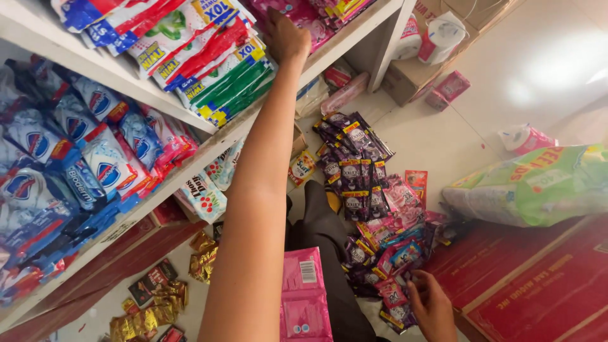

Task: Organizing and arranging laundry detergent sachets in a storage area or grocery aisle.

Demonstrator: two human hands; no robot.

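A: What does the left hand (286, 37) show?

B: Arm raised, left hand laid palm-down on pink sachets (297, 16) on the upper shelf (190, 120); the fingers curl over the packets, but whether they grip one cannot be told.

A: And the right hand (432, 305)?

B: Low by the floor (437, 136), fingers loosely bent, tips touching the near edge of a heap of purple and pink sachets (370, 209); nothing is visibly clasped.

A: What surrounds them?

B: Between the hands, a pink sachet strip (304, 294) lies on the person's dark trouser leg (323, 240). Below the left hand, a lower shelf holds blue-and-white packets (76, 164). Right of the right hand lie red cartons (538, 278) and a green bag (532, 183).
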